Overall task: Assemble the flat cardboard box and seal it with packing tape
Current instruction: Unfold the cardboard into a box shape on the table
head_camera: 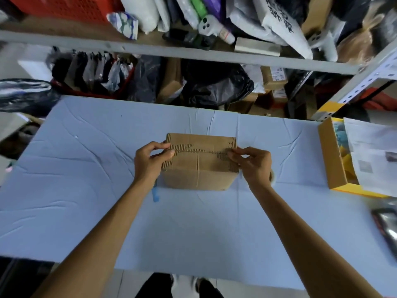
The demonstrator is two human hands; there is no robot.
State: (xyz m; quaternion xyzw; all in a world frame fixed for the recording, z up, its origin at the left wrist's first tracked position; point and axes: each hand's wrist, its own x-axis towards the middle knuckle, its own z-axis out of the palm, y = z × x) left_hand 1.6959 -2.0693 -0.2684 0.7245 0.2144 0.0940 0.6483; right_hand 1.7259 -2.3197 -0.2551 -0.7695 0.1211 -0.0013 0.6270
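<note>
At the centre of the frame, on the pale blue counter, the cardboard box stood already folded up into shape, its top flaps closed and meeting along a seam that ran from left to right. The top face looked scuffed, with patches of bare corrugation showing.

The left hand sat at the left end of that seam, its fingers curled and pinched together against the box's top edge. The right hand mirrored it at the right end, fingers bent, their tips nipping at the flap edge. Whether a strip of clear tape was stretched between the two hands could not be told; none showed plainly.

Just behind the right wrist, a pale rounded edge that was probably the tape roll lay on the counter, mostly hidden. A small blue object peeked out below the left wrist; what it was could not be made out.

Judged from this, the assembling was done and the work stood at the sealing of the top seam: pressing or laying tape along it was likely what remained, and the underside could not be checked.

At the right of the frame an open yellow-edged carton held papers, and cluttered shelving filled the top.
</note>
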